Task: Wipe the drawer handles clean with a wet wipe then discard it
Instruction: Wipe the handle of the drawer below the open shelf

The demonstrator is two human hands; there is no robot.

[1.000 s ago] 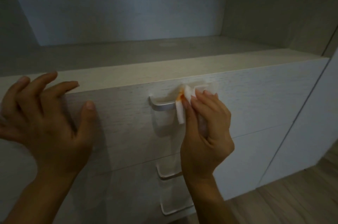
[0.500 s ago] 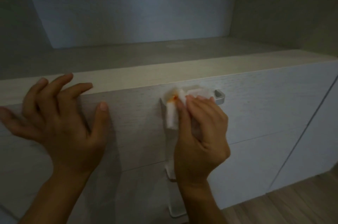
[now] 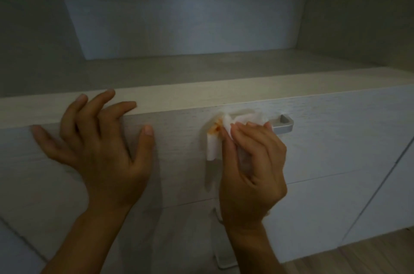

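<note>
Both hands up: right hand [image 3: 251,161] grip clamped on stained wet wipe [image 3: 215,137] over top drawer handle [image 3: 282,127]; left hand [image 3: 98,139] splayed flat on drawer front [image 3: 179,150].

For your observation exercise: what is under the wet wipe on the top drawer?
The wet wipe covers the left part of the top handle; only its right end shows. Any dirt beneath is hidden.
</note>
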